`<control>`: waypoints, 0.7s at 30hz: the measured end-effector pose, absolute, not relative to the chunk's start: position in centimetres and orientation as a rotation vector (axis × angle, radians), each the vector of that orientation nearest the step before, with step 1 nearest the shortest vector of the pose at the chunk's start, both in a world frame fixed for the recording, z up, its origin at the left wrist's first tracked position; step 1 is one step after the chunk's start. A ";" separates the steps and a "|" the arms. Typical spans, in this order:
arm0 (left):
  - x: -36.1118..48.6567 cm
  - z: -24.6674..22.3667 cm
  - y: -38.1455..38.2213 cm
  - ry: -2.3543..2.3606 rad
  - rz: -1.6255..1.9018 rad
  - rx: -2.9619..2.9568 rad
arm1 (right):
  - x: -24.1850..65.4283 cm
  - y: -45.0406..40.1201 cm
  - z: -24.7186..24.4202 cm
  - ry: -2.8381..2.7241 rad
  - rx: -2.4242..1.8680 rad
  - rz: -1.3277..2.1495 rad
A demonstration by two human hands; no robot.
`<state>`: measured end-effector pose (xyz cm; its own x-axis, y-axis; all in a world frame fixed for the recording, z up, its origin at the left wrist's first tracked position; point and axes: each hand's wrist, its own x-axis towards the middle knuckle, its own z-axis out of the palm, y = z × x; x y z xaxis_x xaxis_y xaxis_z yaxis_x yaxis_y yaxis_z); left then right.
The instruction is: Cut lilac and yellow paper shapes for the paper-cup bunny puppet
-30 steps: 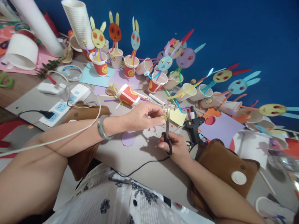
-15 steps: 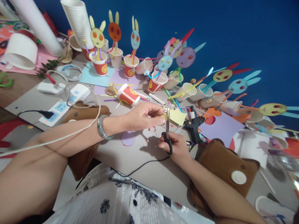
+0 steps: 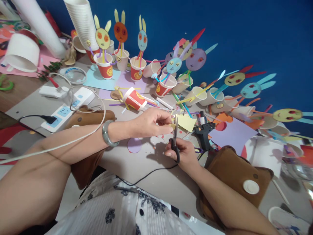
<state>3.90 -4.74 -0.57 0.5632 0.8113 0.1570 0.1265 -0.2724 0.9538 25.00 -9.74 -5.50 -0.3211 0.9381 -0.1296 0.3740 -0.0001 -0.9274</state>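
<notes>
My left hand pinches a small piece of yellow paper, most of it hidden by the fingers. Black-handled scissors are in my right hand, with fingers through the loops and blades pointing up beside the paper. Just beyond the blades lies a larger yellow paper sheet. A purple paper disc rests on the table below my left wrist. To the right of the scissors is a black glue gun.
Paper cups with rabbit-faced figures, such as a red cup, line the blue wall. One red cup lies on its side. A white cable crosses my left forearm from a power strip. Brown cushions flank the work area.
Both hands stay nearly in place. The scissors and the small yellow piece have shifted only very slightly, and the view has moved a little.
</notes>
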 end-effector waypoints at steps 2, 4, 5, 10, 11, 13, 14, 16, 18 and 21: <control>3.9 -0.5 -4.7 0.785 0.802 1.742 | 25.0 -9.7 -5.5 -1.722 -1.356 1.321; 3.9 -0.5 -4.7 0.783 0.802 1.737 | 25.1 -9.8 -5.5 -1.711 -1.351 1.327; 3.9 -0.5 -4.7 0.781 0.806 1.736 | 25.1 -9.8 -5.5 -1.707 -1.349 1.329; 3.9 -0.7 -4.7 0.769 0.818 1.735 | 25.1 -9.9 -5.3 -1.702 -1.351 1.331; 3.9 -0.7 -4.7 0.767 0.819 1.735 | 25.1 -9.9 -5.2 -1.701 -1.351 1.332; 3.9 -0.7 -4.7 0.765 0.827 1.736 | 25.0 -9.9 -5.2 -1.700 -1.349 1.337; 3.9 -0.7 -4.7 0.765 0.831 1.735 | 25.0 -9.9 -5.2 -1.697 -1.347 1.336; 3.9 -0.7 -4.8 0.767 0.836 1.733 | 25.0 -9.9 -5.3 -1.695 -1.343 1.333; 3.9 -0.7 -4.8 0.769 0.836 1.730 | 25.1 -9.9 -5.4 -1.700 -1.341 1.322; 3.9 -0.7 -4.8 0.764 0.837 1.732 | 25.2 -9.9 -5.5 -1.711 -1.339 1.319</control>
<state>3.93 -4.77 -0.67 0.5565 0.8119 0.1766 0.1018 -0.2776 0.9553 25.17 -9.88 -5.52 -0.3185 0.9404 -0.1188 0.3545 0.0019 -0.9350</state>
